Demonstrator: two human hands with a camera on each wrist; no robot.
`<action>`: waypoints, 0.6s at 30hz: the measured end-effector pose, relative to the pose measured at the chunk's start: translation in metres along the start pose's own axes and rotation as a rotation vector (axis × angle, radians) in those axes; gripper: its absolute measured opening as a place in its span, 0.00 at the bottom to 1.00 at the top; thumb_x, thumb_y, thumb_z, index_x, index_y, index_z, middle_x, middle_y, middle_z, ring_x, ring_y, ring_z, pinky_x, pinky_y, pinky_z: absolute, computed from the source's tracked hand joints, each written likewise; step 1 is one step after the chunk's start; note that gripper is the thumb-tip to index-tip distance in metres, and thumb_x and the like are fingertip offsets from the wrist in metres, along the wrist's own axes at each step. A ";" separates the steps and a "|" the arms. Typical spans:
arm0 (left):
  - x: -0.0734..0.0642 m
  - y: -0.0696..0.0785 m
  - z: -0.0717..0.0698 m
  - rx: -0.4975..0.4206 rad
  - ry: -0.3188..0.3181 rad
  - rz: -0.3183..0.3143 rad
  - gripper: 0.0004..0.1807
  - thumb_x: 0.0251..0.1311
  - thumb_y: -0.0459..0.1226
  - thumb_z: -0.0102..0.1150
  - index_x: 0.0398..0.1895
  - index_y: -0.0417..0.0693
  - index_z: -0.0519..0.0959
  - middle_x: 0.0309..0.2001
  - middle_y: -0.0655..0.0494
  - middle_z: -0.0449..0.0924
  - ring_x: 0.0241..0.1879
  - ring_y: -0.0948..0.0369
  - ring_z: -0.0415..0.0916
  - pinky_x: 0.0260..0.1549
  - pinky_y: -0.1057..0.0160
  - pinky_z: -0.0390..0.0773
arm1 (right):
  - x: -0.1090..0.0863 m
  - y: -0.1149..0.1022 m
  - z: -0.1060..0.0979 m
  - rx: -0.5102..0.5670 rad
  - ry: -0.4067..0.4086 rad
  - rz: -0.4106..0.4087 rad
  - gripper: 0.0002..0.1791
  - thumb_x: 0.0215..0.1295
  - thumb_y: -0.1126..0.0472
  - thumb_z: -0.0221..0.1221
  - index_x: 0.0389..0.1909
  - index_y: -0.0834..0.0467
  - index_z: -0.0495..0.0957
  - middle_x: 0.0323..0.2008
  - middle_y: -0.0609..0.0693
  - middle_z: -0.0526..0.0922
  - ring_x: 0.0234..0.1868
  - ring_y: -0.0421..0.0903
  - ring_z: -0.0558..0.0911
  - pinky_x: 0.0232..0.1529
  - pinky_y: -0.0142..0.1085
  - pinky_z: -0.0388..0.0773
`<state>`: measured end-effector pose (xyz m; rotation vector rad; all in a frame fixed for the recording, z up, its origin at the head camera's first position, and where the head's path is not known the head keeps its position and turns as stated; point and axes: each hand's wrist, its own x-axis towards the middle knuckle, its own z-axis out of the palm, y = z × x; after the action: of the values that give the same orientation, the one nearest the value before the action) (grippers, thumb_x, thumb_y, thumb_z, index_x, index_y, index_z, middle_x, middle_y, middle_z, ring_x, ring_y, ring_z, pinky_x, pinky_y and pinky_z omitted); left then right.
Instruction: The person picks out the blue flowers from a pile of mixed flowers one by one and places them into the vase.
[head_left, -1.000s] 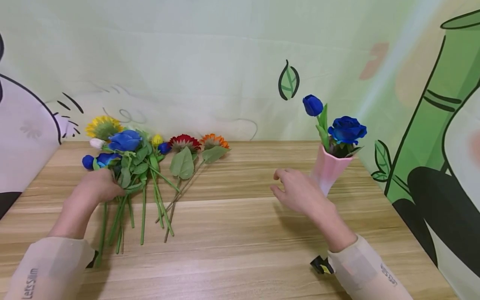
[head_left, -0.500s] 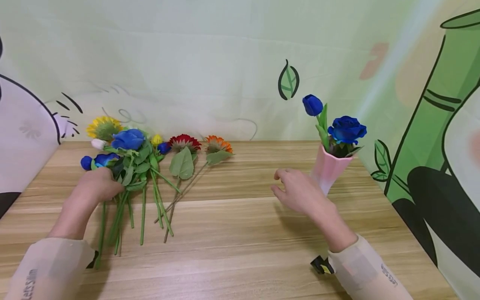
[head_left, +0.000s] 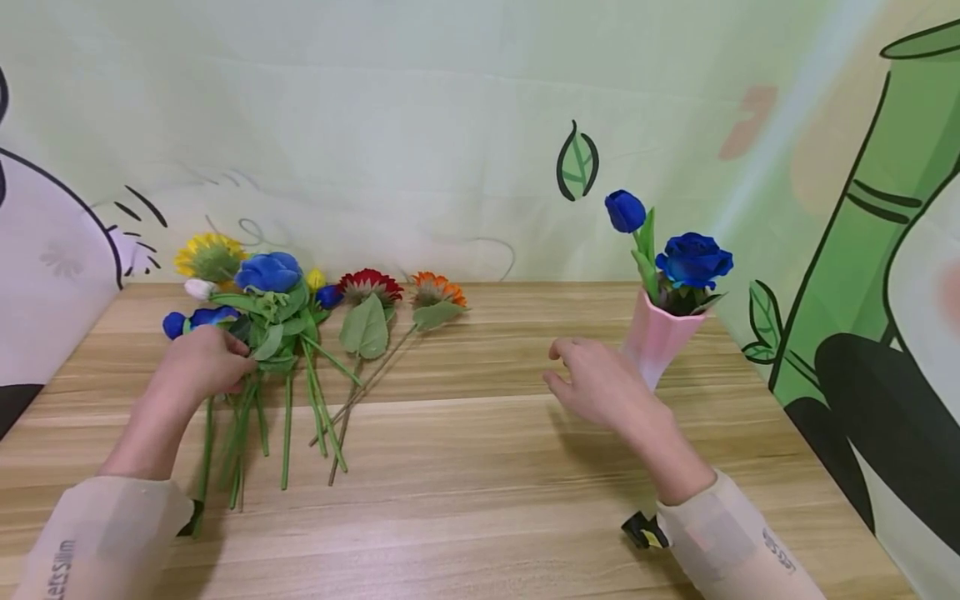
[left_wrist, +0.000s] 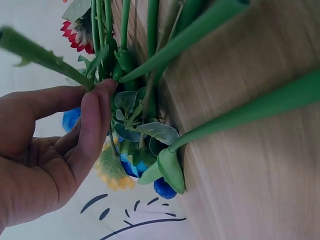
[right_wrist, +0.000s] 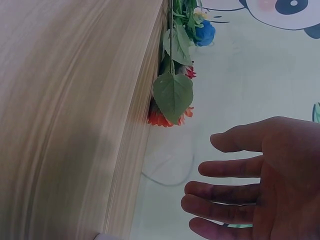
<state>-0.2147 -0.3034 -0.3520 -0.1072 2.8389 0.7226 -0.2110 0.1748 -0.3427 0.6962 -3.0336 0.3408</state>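
Note:
My left hand [head_left: 198,362] pinches a thorny green stem [left_wrist: 45,57] between thumb and fingers, low over the pile of flowers at the left of the table. This stem appears to belong to the lighter blue rose [head_left: 270,272], which lies on top of the pile. Close by are a yellow sunflower [head_left: 210,256], a white bud [head_left: 198,288] and darker blue blooms [head_left: 215,316]. My right hand [head_left: 600,383] hovers beside the pink vase [head_left: 666,329], its fingers relaxed and holding nothing. A blue tulip [head_left: 626,211] and a dark blue rose [head_left: 693,259] stand in the vase.
Right of the pile lie a red flower [head_left: 369,285] and an orange flower [head_left: 438,290], their stems crossing. Several green stems point toward the front of the wooden table [head_left: 465,500]. A printed cloth backdrop [head_left: 450,125] rises behind the table's far edge.
My left hand has risen slightly and the lighter blue rose has shifted to the right with it. The orange flower slid a little to the right. My right hand stays in place.

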 end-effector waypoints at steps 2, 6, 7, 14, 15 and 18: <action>0.001 0.000 -0.001 -0.002 -0.003 0.004 0.27 0.66 0.39 0.63 0.55 0.20 0.76 0.23 0.55 0.85 0.34 0.49 0.84 0.46 0.38 0.77 | 0.000 0.000 0.000 0.002 -0.006 0.005 0.18 0.73 0.56 0.61 0.54 0.65 0.80 0.48 0.60 0.86 0.46 0.54 0.84 0.48 0.49 0.81; 0.000 0.000 0.000 -0.030 -0.029 0.005 0.31 0.64 0.40 0.67 0.56 0.18 0.74 0.23 0.55 0.85 0.34 0.51 0.84 0.48 0.37 0.76 | 0.000 0.001 0.000 0.011 -0.014 0.011 0.18 0.74 0.55 0.61 0.54 0.65 0.80 0.49 0.60 0.85 0.46 0.54 0.84 0.49 0.49 0.81; 0.000 0.000 0.000 -0.037 -0.037 0.004 0.29 0.64 0.40 0.67 0.55 0.19 0.75 0.23 0.55 0.85 0.33 0.52 0.84 0.46 0.39 0.77 | 0.000 0.001 0.000 0.012 -0.015 0.011 0.18 0.74 0.55 0.61 0.54 0.65 0.80 0.49 0.59 0.85 0.46 0.54 0.84 0.49 0.49 0.81; -0.001 0.001 0.001 -0.059 -0.060 0.010 0.23 0.66 0.36 0.65 0.53 0.21 0.77 0.22 0.54 0.84 0.28 0.57 0.83 0.40 0.45 0.78 | -0.001 0.001 -0.001 0.010 -0.011 0.007 0.18 0.74 0.56 0.61 0.54 0.65 0.80 0.48 0.59 0.86 0.46 0.54 0.84 0.49 0.49 0.81; -0.001 0.001 0.001 -0.066 -0.058 0.012 0.23 0.66 0.36 0.64 0.53 0.21 0.77 0.23 0.53 0.84 0.27 0.57 0.83 0.40 0.46 0.79 | -0.001 0.001 -0.001 0.010 -0.009 0.006 0.18 0.73 0.56 0.61 0.54 0.65 0.80 0.48 0.59 0.86 0.46 0.54 0.84 0.49 0.49 0.81; -0.002 0.003 0.000 -0.084 -0.042 0.014 0.22 0.67 0.35 0.63 0.53 0.20 0.76 0.26 0.51 0.84 0.26 0.58 0.83 0.37 0.49 0.80 | -0.001 0.001 -0.001 0.009 -0.008 0.003 0.18 0.74 0.56 0.61 0.54 0.65 0.80 0.48 0.59 0.86 0.46 0.54 0.84 0.49 0.49 0.81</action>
<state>-0.2130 -0.3005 -0.3505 -0.0846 2.7730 0.8368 -0.2108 0.1763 -0.3421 0.6950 -3.0428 0.3529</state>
